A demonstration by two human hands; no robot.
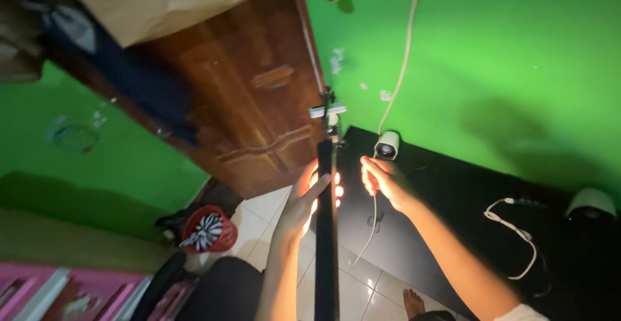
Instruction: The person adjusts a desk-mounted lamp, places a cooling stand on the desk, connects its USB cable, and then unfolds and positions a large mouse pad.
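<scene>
A black pole (326, 230) of a stand rises from the bottom middle, with a small holder clamp (328, 109) at its top. My left hand (304, 199) is wrapped around the pole from the left, lit brightly. My right hand (381, 180) sits just right of the pole and pinches a thin white cable (374, 221) that hangs down from it. Behind the right hand a small white camera-like device (387, 145) stands on a black table (453, 198).
A brown wooden door (246, 101) stands behind the pole, with green walls (504, 62) on both sides. A white cord (404, 49) runs down the wall. A coiled white cable (514, 230) lies on the table. A red basket (208, 230) and my bare foot (413, 303) are on the tiled floor.
</scene>
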